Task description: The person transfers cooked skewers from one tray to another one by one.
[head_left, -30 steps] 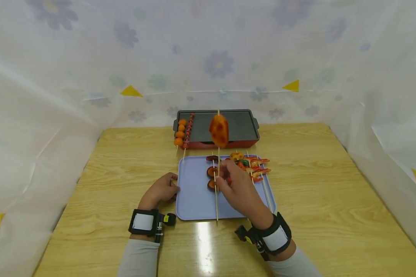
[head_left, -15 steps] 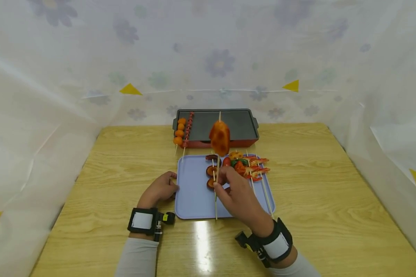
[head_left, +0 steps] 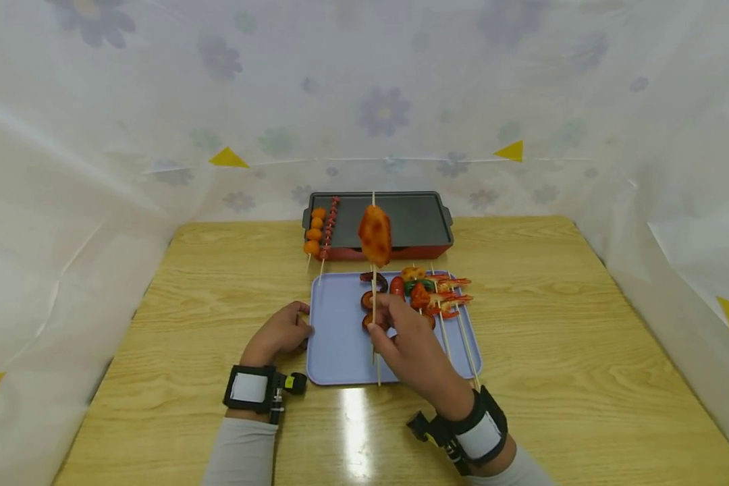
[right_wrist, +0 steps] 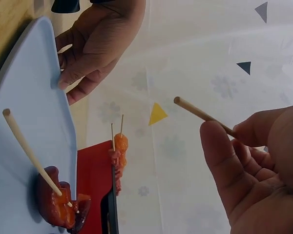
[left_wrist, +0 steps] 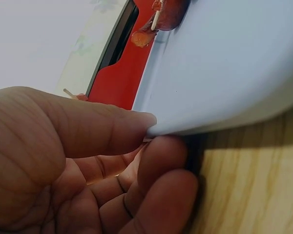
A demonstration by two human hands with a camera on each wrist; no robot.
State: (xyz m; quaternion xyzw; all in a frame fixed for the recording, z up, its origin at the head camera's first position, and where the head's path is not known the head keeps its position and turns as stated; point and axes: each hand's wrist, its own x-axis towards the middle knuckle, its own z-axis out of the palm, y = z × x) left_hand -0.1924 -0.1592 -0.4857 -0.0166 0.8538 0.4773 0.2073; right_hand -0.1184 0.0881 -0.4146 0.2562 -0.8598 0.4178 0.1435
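My right hand (head_left: 414,344) pinches a wooden skewer between thumb and fingers, above the lavender tray (head_left: 340,351). Near the skewer's top sits one flat, browned orange piece (head_left: 374,236), perhaps a chicken wing. In the right wrist view only the skewer's lower stick (right_wrist: 195,109) shows. My left hand (head_left: 279,331) grips the tray's left edge; the left wrist view has the thumb (left_wrist: 112,129) on the rim and fingers below. On the tray lie a skewer of mushroom-like slices (head_left: 368,301), partly behind my right hand, and several skewers with shrimp (head_left: 452,297) and vegetable-like pieces.
Behind the tray stands a grill (head_left: 407,219) with a dark flat top and red body. At its left end lie a skewer of orange balls (head_left: 313,233) and one of small red pieces (head_left: 331,226). A patterned plastic sheet (head_left: 267,81) encloses the wooden table (head_left: 541,304).
My right hand has shifted slightly left and toward me with the skewer. The orange piece dipped, then rose a little and moved left. My left hand stays at the tray's edge.
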